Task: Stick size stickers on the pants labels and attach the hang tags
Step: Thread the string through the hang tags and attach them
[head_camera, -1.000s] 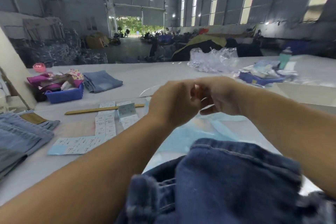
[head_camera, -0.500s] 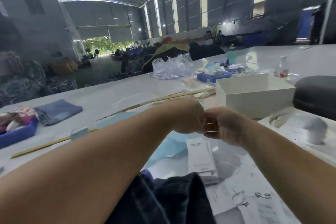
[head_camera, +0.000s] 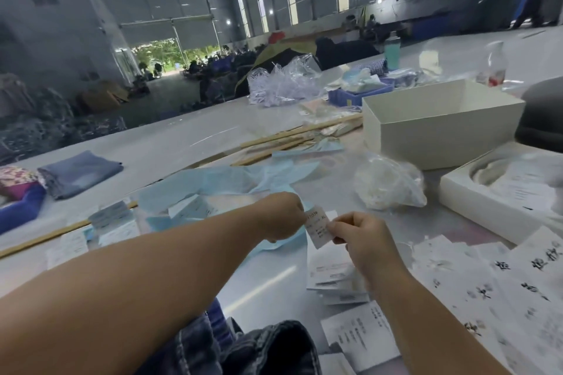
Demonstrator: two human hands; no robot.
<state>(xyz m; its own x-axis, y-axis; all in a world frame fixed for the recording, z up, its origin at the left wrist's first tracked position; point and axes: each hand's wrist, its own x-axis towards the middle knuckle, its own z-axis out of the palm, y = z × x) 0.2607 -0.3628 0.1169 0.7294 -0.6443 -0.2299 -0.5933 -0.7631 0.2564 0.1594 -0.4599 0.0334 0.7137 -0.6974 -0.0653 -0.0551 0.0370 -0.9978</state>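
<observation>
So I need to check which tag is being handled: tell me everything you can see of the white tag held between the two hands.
The white tag is a small, flat rectangle of what looks like card or stiff paper, printed with dark lines of text too blurred to read. It is held tilted, above the table. The right hand pinches its right edge; the left hand meets its upper left edge, the grip itself hidden. More white tags lie below it.

Hands: two, left hand (head_camera: 285,216), right hand (head_camera: 359,237); hang tag held (head_camera: 316,227): one; open white box (head_camera: 438,134): one; clear plastic bags (head_camera: 388,183): two; folded jeans (head_camera: 79,172): one; bottle (head_camera: 495,65): one; wooden sticks (head_camera: 292,135): several, number unclear.
</observation>
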